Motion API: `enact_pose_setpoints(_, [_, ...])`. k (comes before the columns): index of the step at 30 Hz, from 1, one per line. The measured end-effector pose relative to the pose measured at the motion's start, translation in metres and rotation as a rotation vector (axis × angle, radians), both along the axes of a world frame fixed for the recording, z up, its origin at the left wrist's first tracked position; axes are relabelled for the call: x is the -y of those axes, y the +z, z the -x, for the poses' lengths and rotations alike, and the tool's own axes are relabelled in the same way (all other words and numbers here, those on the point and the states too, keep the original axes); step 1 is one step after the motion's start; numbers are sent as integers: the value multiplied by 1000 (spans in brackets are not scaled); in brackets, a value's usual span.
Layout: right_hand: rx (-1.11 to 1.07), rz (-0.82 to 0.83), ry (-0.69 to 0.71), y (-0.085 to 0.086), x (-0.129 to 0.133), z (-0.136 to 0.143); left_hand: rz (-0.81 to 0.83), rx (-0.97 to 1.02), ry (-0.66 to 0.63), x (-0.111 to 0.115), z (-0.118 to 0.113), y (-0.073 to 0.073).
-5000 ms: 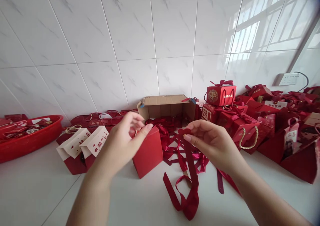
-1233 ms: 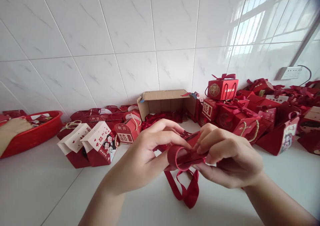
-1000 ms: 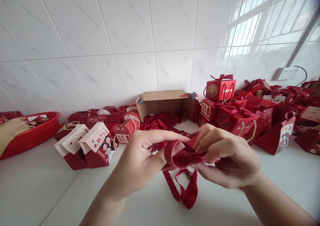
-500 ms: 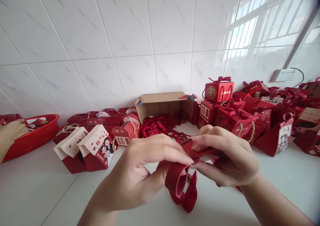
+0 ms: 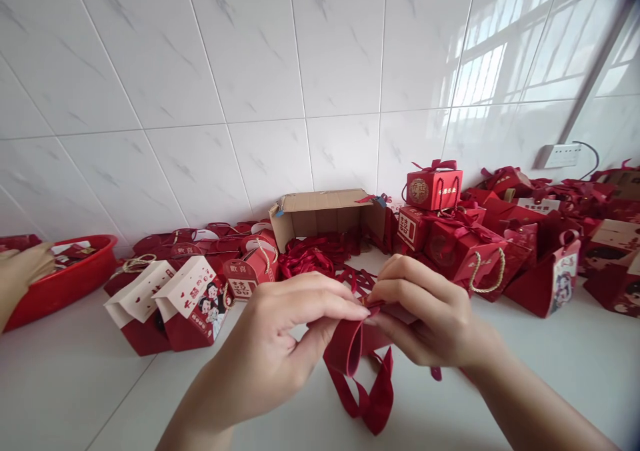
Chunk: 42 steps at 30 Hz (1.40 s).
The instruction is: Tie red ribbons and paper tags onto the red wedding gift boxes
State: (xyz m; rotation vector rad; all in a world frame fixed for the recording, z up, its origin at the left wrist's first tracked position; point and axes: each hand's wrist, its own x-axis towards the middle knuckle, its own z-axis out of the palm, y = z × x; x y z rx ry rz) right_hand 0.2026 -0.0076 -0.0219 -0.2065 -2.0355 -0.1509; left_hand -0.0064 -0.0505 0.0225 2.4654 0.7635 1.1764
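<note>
My left hand pinches the edge of a red gift box, whose card curls into a loop below my fingers. My right hand grips the same box from the other side, fingertips bent and almost meeting those of the left. Much of the box is hidden behind the fingers, so its full shape does not show. A dark red ribbon hangs in a loop beneath it, over the white surface.
Two white-and-red boxes stand at left. Another person's hand reaches into a red basin. Behind my hands, an open cardboard box stands beside piled red ribbons. Finished-looking red boxes are heaped at right.
My right hand has shifted slightly left, its fingers drawing closer to the left hand's. The held box has turned and its loop looks narrower. The view has tilted slightly.
</note>
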Motion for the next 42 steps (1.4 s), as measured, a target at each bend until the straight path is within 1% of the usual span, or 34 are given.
enact_pose_setpoints(2, [25, -4, 5, 2, 1, 1, 98, -10, -2, 0, 1, 2])
enact_pose_setpoints(4, [44, -31, -4, 3, -1, 2, 240, -7, -6, -1, 3, 3])
enact_pose_setpoints(8, [42, -104, -26, 0, -6, 4, 490, 51, -38, -9, 9, 0])
enact_pose_setpoints(10, [32, -122, -23, -3, -9, 5, 558, 53, -43, -11, 11, -3])
enact_pose_setpoints(12, [24, -125, -24, -5, -12, 5, 574, 34, -12, -12, 12, -5])
enact_pose_setpoints(15, [24, -119, -31, -7, -15, 5, 554, 24, 38, -11, 10, -7])
enact_pose_setpoints(17, [19, -111, -30, -7, -16, 5, 531, 36, 37, -11, 9, -7])
enact_pose_setpoints(20, [-8, -76, -29, -6, -16, 5, 453, 50, 29, -9, 9, -4])
enact_pose_setpoints(23, [-53, -39, -31, -6, -17, 7, 365, 15, 19, -7, 11, 0])
enact_pose_setpoints(26, [-109, 21, -52, -8, -21, 12, 326, 13, 62, -10, 9, -1])
enact_pose_setpoints(27, [-124, 67, -56, -9, -22, 14, 316, 37, 104, -13, 6, -2])
enact_pose_setpoints(29, [-138, 213, -57, -9, -24, 17, 280, 94, 211, -18, 0, -7])
enact_pose_setpoints(32, [-128, 544, -23, -7, -22, 18, 157, 114, 333, -24, -7, -13])
enact_pose_setpoints(34, [-98, 755, 32, -4, -19, 18, 65, 75, 364, -25, -10, -16])
enact_pose_setpoints(36, [-72, 904, 80, -1, -15, 17, -5, 49, 373, -24, -10, -16])
enact_pose_setpoints(37, [-63, 945, 91, -1, -14, 17, -32, 45, 376, -23, -10, -16])
enact_pose_setpoints(39, [-57, 976, 96, 0, -11, 18, -73, 44, 383, -22, -9, -16])
enact_pose_setpoints(42, [-27, 944, 115, 0, -8, 20, -96, 40, 374, -21, -8, -15])
